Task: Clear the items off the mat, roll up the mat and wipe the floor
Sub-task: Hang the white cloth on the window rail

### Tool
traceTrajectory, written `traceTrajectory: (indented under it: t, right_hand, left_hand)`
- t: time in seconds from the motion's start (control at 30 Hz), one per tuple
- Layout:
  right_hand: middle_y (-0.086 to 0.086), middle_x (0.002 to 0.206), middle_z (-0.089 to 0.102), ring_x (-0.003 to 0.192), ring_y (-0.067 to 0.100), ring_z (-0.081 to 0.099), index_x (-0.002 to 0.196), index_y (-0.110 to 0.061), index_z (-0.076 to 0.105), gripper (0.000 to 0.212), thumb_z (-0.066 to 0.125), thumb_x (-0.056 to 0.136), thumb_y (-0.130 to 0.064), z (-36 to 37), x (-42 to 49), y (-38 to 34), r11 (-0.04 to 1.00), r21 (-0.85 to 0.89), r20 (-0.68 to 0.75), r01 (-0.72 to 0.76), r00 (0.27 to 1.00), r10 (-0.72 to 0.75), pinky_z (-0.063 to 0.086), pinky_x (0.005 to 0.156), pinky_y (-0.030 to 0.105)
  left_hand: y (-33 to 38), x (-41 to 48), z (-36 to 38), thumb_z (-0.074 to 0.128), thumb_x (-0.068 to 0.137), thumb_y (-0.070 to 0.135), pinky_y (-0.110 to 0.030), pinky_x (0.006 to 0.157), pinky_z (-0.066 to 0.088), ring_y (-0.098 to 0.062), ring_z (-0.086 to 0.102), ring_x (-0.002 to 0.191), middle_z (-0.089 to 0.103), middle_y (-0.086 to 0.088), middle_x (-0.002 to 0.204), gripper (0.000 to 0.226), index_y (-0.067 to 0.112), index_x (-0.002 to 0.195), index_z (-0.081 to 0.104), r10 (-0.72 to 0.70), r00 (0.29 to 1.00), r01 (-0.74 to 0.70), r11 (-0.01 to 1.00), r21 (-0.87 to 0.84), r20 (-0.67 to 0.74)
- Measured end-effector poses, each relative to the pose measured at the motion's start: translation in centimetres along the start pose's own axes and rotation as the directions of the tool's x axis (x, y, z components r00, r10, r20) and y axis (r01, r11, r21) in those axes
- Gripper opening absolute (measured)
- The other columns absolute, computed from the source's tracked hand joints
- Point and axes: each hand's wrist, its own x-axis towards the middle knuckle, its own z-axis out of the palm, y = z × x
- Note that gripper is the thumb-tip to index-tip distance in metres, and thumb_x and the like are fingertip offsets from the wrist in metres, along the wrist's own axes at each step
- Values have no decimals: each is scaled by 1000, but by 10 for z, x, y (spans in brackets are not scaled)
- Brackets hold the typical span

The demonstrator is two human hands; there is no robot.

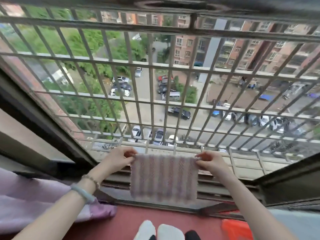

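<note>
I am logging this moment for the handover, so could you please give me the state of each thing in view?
cloth: spread out, hanging, held by its two top corners.
left hand: fingers pinch the cloth's top left corner.
right hand: fingers pinch the cloth's top right corner.
window: open in the middle.
purple fabric: bunched up at the left.

The red floor (131, 220) has a purple cloth (34, 196) on its left and an orange thing (237, 229) on its right.
</note>
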Motion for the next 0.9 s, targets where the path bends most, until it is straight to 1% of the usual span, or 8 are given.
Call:
traceTrajectory:
  t: [0.13,0.2,0.3,0.47,0.57,0.67,0.77,0.9]
  right_hand:
    - [16,74,64,69,23,59,93,-3,62,21,61,79,13,5,21,5,998,12,-19,-63,998,63,55,60,25]
    - [19,77,64,71,25,61,94,-4,60,22,61,80,12,9,29,10,997,11,-34,-81,996,81,56,62,27]
    - [13,72,62,68,21,61,92,-4,59,19,59,81,12,15,39,16,994,-21,-55,-103,993,102,56,59,24]
    - [7,66,61,61,17,59,87,-6,60,19,58,80,12,21,54,25,989,-78,-109,-125,987,116,54,57,23]
    - [5,69,62,62,16,59,89,-7,61,17,61,79,7,25,58,29,975,-168,-153,-143,981,118,52,55,20]
    - [4,82,64,79,20,60,97,-9,62,22,59,78,2,28,55,34,950,-272,-184,-155,977,107,47,67,23]
    - [6,111,60,108,20,54,115,-6,59,34,60,81,-2,32,43,37,894,-443,-123,-57,992,3,40,92,26]
    - [19,129,53,122,34,46,116,-4,60,40,68,77,-8,51,4,51,705,-651,56,281,944,-324,31,104,35]
  left_hand:
    - [-5,22,4,57,86,0,-18,75,50,-17,66,89,71,0,90,30,31,86,61,-18,1000,18,999,-46,-3]
    - [-11,34,8,57,86,0,-24,84,51,-19,66,92,70,0,88,30,30,87,61,-35,999,35,998,-49,7]
    - [-26,48,16,57,81,19,-45,100,43,-10,66,91,69,11,85,21,39,81,60,-50,998,51,999,-15,23]
    - [-30,57,31,56,85,1,-42,83,54,-20,66,88,66,7,82,30,30,81,61,-87,996,82,988,-129,-35]
    - [-37,64,43,57,87,4,-39,82,53,-23,65,90,67,3,84,22,26,83,61,-125,991,115,979,-171,-53]
    - [-36,62,52,56,91,16,-33,87,48,-23,60,97,66,-6,105,16,18,105,61,-179,981,175,983,-61,-76]
    - [-35,52,62,51,94,27,-35,104,34,-25,46,122,52,-9,131,40,9,129,49,-62,995,78,975,208,-84]
    - [-28,23,78,35,90,46,-41,101,42,-27,53,118,56,-9,130,56,8,127,53,279,955,-206,871,446,-102]
